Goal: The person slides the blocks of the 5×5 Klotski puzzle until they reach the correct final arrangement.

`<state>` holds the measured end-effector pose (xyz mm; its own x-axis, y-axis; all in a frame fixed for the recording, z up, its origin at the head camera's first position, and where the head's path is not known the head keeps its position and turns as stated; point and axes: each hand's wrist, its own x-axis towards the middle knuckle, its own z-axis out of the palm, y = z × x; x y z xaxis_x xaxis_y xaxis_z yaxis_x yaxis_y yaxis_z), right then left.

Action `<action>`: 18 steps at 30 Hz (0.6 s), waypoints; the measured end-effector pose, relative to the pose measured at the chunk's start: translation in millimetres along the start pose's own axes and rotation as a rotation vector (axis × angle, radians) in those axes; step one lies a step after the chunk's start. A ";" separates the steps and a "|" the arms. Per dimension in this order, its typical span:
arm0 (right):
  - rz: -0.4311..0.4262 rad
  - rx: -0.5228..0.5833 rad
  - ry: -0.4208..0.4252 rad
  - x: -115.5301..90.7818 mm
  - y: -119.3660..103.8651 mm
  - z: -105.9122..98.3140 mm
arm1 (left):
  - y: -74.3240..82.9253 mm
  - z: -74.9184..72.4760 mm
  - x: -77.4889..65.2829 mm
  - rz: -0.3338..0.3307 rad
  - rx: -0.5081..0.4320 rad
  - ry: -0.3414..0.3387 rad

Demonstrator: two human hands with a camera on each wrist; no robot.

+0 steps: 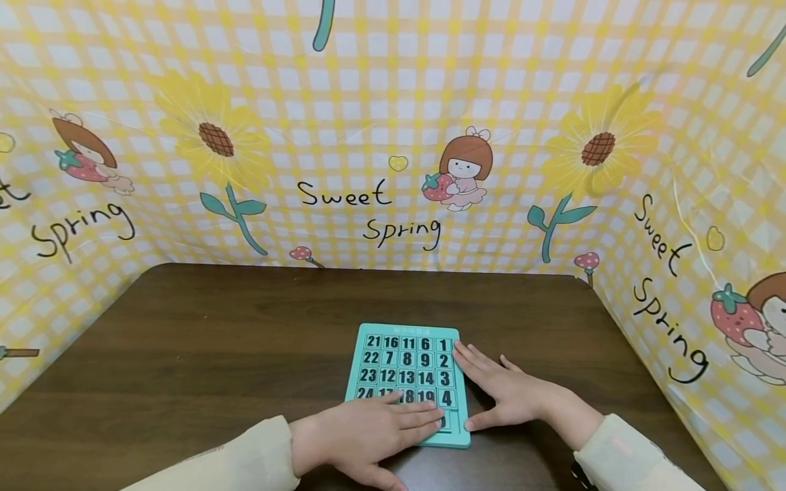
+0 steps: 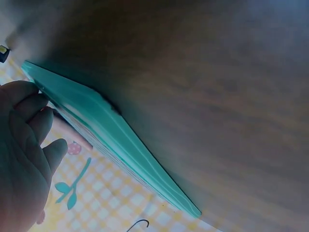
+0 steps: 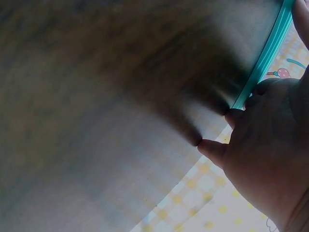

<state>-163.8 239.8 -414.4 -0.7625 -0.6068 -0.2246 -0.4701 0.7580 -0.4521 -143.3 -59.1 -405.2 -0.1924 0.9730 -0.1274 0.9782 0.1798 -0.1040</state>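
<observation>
A turquoise number sliding puzzle point(image 1: 406, 367) lies flat on the table, its black-numbered tiles facing up. Reaching over its lower rows, my left hand point(image 1: 374, 429) has its fingers extended, fingertips at the bottom-right tile under the 4. That hand hides most of the bottom row. Along the puzzle's right edge, my right hand point(image 1: 506, 389) rests with fingers extended near the 1 and 2 and the thumb by the lower right corner. In the left wrist view the puzzle's side point(image 2: 111, 125) shows beside the fingers; the right wrist view shows fingertips on the table beside the frame point(image 3: 263, 60).
The dark brown wooden table point(image 1: 215, 341) extends around the puzzle. A yellow checked cloth point(image 1: 368, 102) with sunflowers and "Sweet Spring" lettering rises along the back and both sides.
</observation>
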 end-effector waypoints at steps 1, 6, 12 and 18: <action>0.000 -0.002 0.000 0.1 0.2 0.2 | 0.2 0.0 1.6 0.000 -0.003 -0.004; -0.001 -0.005 -0.004 0.5 1.3 1.2 | 1.0 0.5 8.9 -0.008 -0.025 -0.032; 0.007 -0.001 -0.009 0.5 2.1 1.9 | 1.9 0.0 13.6 -0.016 -0.014 -0.042; 0.004 0.001 -0.005 0.2 -0.3 -0.9 | 0.1 -4.4 5.8 -0.018 -0.028 -0.038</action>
<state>-164.2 239.7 -413.6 -0.7623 -0.6046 -0.2309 -0.4662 0.7604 -0.4521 -144.0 -52.8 -401.7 -0.2125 0.9634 -0.1636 0.9762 0.2020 -0.0787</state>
